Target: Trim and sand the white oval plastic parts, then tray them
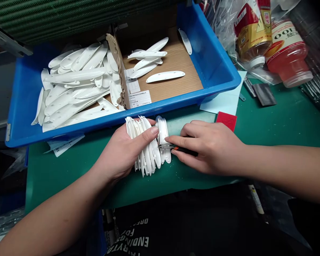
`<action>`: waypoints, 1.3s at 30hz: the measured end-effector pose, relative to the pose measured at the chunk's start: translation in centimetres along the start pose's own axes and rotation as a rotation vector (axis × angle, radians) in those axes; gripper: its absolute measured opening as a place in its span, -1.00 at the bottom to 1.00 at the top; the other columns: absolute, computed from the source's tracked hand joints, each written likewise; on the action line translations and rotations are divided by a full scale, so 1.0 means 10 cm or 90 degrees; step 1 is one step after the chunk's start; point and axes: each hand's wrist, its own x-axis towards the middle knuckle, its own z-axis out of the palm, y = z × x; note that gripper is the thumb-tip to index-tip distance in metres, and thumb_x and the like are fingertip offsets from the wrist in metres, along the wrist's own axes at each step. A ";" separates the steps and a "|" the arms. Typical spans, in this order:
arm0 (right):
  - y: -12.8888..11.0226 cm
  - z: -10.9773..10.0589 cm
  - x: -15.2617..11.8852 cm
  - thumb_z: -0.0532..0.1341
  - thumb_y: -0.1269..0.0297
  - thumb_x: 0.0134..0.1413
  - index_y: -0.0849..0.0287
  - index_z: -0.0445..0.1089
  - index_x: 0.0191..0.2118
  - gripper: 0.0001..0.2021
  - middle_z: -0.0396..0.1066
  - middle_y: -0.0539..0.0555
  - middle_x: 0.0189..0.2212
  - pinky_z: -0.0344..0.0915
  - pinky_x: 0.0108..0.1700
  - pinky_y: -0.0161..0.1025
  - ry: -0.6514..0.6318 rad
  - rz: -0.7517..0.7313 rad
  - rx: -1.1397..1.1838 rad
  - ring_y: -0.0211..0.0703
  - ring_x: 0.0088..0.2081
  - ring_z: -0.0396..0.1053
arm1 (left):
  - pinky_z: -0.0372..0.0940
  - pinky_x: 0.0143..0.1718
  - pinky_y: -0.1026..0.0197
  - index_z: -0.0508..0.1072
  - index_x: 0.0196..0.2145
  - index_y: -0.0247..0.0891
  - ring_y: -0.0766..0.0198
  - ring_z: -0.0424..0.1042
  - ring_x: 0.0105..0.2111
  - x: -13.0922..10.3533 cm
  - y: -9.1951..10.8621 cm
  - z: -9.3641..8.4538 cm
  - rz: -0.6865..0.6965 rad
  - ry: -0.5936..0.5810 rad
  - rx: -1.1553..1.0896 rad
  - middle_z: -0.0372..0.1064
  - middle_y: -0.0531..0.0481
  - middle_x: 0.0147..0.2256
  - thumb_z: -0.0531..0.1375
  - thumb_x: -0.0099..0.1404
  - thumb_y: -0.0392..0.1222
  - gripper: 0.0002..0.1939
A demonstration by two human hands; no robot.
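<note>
A stack of thin white oval plastic parts (142, 149) is gripped in my left hand (125, 149), with the thumb across its top. Beside it, another small stack of white parts (164, 135) stands close against the first. My right hand (208, 145) is closed around small cutters (185, 150) with black and orange handles. The metal jaws of the cutters are at the near part of the second stack, and my right index fingertip touches that stack. Small white bits are scattered on the green mat (202, 181) around the hands.
Behind the hands, a blue bin (160, 107) has a cardboard divider (117, 64), with many white parts (77, 85) on the left and several on the right. A red square (226, 121), dark blocks (265, 95) and two bottles (288, 53) lie to the right.
</note>
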 end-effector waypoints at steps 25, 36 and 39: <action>-0.08 0.07 -0.03 0.16 0.16 0.47 0.16 0.56 0.09 -0.69 0.35 0.05 -0.38 -0.08 -0.40 -0.16 -0.025 -0.004 -0.029 -0.17 -0.34 0.27 | 0.48 -0.25 0.11 0.57 0.00 -0.17 0.08 0.55 -0.28 -0.04 0.02 0.00 -0.002 0.010 0.035 0.59 -0.07 -0.20 0.49 0.14 0.19 -0.42; 0.07 0.01 0.01 0.27 0.21 0.37 0.14 0.59 0.11 -0.70 0.46 0.06 -0.33 0.09 -0.38 -0.24 0.064 0.047 0.019 -0.21 -0.35 0.37 | 0.39 0.03 0.00 0.66 -0.04 -0.10 -0.13 0.55 -0.08 -0.02 0.13 -0.11 0.121 0.041 0.375 0.64 -0.07 -0.09 0.40 0.25 0.14 -0.59; 0.08 0.02 0.02 0.24 0.17 0.40 0.13 0.59 0.12 -0.69 0.46 0.06 -0.33 0.09 -0.37 -0.24 0.054 0.056 0.021 -0.21 -0.34 0.38 | 0.39 -0.01 0.01 0.65 0.00 -0.06 -0.12 0.55 -0.10 -0.03 0.16 -0.14 0.124 0.049 0.451 0.64 -0.04 -0.12 0.38 0.26 0.11 -0.60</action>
